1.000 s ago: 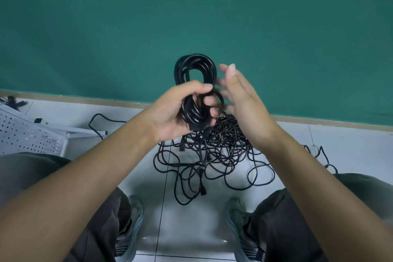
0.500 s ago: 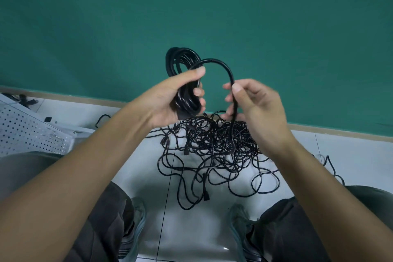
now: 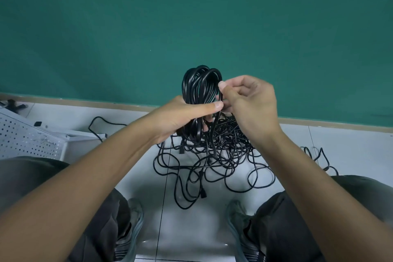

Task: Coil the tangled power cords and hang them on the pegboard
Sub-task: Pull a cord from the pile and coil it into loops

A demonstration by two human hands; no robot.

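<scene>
Left hand point(image 3: 180, 117) grips the coil point(image 3: 200, 91) (black), right hand point(image 3: 251, 100) pinching its strand.

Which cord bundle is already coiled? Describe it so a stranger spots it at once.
Start at the green wall; in front of it the left hand grips the coil, with the right hand pinching its outer loop. Unlike the tangle on the floor below, its loops are neatly stacked.

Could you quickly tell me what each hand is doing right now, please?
Left hand: grips the coiled cord.
Right hand: pinches a cord strand beside the coil.
</scene>
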